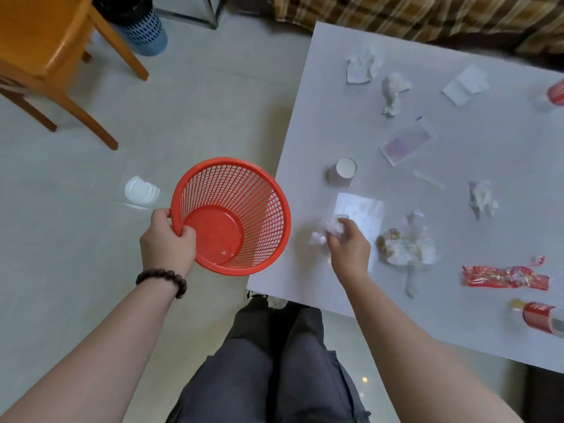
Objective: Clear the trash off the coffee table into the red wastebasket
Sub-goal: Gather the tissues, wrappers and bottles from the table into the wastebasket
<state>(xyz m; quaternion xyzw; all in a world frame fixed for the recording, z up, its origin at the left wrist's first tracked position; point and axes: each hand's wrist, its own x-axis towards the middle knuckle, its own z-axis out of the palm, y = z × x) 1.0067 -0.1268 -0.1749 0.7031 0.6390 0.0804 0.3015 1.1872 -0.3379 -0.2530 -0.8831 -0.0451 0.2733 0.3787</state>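
My left hand (166,239) grips the rim of the red mesh wastebasket (238,209) and holds it tilted just left of the white coffee table (305,148). A small scrap lies in the basket's bottom. My right hand (348,245) is closed on a crumpled clear plastic wrapper (331,227) near the table's left edge. Trash is scattered over the table: a paper cup (343,172) on its side, a flat white paper (363,212), crumpled tissues (393,90), a plastic bag with food scraps (406,245) and a red wrapper (503,277).
An orange wooden chair (45,56) stands at the far left, with a blue patterned bin (143,32) behind it. A plaid sofa (427,16) runs along the table's far side. Two red-labelled bottles (543,319) lie at the table's right edge. My legs are below.
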